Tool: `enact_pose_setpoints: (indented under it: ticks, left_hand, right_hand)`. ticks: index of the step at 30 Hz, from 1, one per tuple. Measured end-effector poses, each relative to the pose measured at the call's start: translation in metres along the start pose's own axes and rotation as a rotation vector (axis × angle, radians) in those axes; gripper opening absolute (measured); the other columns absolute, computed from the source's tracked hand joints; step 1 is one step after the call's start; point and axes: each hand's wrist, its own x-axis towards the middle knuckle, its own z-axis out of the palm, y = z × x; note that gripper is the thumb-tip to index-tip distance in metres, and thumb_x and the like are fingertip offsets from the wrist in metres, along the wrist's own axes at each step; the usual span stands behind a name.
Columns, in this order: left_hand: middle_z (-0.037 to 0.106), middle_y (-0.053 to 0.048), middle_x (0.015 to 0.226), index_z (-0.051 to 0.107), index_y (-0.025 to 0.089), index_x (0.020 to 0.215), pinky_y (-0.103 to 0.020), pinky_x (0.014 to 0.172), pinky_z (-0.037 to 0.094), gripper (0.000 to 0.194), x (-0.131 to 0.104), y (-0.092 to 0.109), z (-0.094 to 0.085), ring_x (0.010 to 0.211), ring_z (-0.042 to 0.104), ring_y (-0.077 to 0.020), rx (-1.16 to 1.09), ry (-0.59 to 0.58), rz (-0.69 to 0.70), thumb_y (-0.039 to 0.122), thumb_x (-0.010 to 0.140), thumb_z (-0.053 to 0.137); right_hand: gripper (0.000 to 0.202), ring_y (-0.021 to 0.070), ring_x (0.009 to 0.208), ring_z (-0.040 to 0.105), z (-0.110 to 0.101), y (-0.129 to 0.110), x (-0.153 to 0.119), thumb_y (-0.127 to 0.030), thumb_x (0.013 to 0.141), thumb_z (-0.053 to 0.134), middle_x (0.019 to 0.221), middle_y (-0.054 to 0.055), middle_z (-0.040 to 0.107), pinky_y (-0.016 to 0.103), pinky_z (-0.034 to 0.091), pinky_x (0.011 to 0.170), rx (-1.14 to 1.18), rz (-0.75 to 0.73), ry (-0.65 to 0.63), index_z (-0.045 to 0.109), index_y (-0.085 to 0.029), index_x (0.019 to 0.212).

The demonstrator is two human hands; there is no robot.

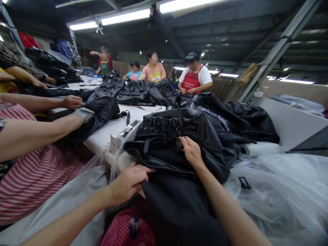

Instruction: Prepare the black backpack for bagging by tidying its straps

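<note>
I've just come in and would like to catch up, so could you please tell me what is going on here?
The right hand pinches a small dark piece on the front of a black bag, while the left hand is at its near edge. To the left, a person in red-and-white stripes handles another dark piece. More black goods are heaped along the white table, with other people working beyond.

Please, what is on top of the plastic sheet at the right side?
A black frame, like a buckle, lies on the plastic sheet. What its folds cover cannot be seen.
</note>
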Motion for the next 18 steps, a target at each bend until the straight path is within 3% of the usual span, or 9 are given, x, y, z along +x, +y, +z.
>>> enact_pose_setpoints:
  ticks: [3,5,7,9,12,14,16,18]
  left_hand:
    - [0.072,-0.004,0.106,0.063,0.020,0.091,-0.032,0.093,0.046,0.014,0.033,0.002,-0.038,0.102,0.063,-0.0203,-0.163,-0.025,-0.055,0.020,0.088,0.049]
    - [0.071,-0.001,0.087,0.065,0.019,0.085,-0.027,0.078,0.049,0.016,0.056,-0.005,-0.053,0.085,0.064,-0.0185,-0.144,-0.022,-0.135,0.026,0.089,0.051]
    - [0.065,0.000,0.075,0.062,0.019,0.076,-0.028,0.071,0.048,0.020,0.074,-0.012,-0.059,0.074,0.060,-0.0180,-0.051,0.070,-0.208,0.028,0.089,0.050]
    - [0.063,-0.002,0.080,0.059,0.019,0.076,-0.035,0.083,0.046,0.021,0.078,-0.015,-0.058,0.083,0.059,-0.0213,0.055,0.225,-0.245,0.028,0.090,0.046]
    - [0.062,-0.005,0.093,0.056,0.021,0.085,-0.041,0.096,0.040,0.018,0.044,-0.012,-0.038,0.099,0.056,-0.0247,0.193,0.563,-0.326,0.027,0.091,0.041]
    - [0.061,-0.005,0.087,0.054,0.021,0.086,-0.037,0.086,0.044,0.018,0.003,-0.006,-0.012,0.089,0.058,-0.0230,0.167,0.713,-0.456,0.032,0.092,0.042]
    - [0.061,-0.002,0.078,0.053,0.021,0.085,-0.033,0.074,0.046,0.024,-0.042,-0.002,0.025,0.076,0.060,-0.0201,-0.070,0.603,-0.650,0.041,0.094,0.042]
    - [0.064,-0.001,0.079,0.052,0.021,0.084,-0.030,0.069,0.046,0.035,-0.080,0.000,0.066,0.074,0.063,-0.0191,-0.450,0.331,-0.798,0.051,0.096,0.037]
  right_hand:
    - [0.043,0.0220,0.077,0.069,0.003,0.005,0.046,-0.057,0.092,0.043,0.084,0.005,0.073,0.031,0.056,0.060,-0.041,-0.022,0.059,0.068,-0.022,0.092]
    - [0.041,0.0180,0.069,0.067,0.006,0.004,0.072,-0.054,0.095,0.044,0.081,0.004,0.072,0.030,0.056,0.059,-0.070,-0.048,0.105,0.067,-0.020,0.093]
    - [0.037,0.0148,0.068,0.066,0.009,0.003,0.092,-0.050,0.097,0.049,0.083,0.003,0.070,0.031,0.056,0.064,-0.106,-0.084,0.153,0.065,-0.017,0.094]
    - [0.034,0.0140,0.071,0.065,0.013,0.003,0.104,-0.048,0.096,0.053,0.087,0.003,0.070,0.033,0.056,0.070,-0.141,-0.114,0.189,0.065,-0.016,0.095]
    - [0.033,0.0156,0.077,0.066,0.017,0.011,0.108,-0.047,0.096,0.054,0.090,0.003,0.070,0.036,0.056,0.075,-0.168,-0.124,0.203,0.066,-0.016,0.096]
    - [0.033,0.0164,0.079,0.066,0.017,0.019,0.106,-0.047,0.096,0.054,0.092,0.003,0.070,0.037,0.055,0.077,-0.175,-0.118,0.190,0.066,-0.016,0.097]
    - [0.033,0.0169,0.081,0.066,0.017,0.027,0.105,-0.047,0.096,0.053,0.093,0.004,0.070,0.038,0.055,0.079,-0.184,-0.110,0.178,0.066,-0.016,0.099]
    - [0.035,0.0175,0.083,0.067,0.017,0.033,0.105,-0.049,0.097,0.051,0.094,0.004,0.070,0.038,0.054,0.080,-0.197,-0.105,0.171,0.066,-0.017,0.101]
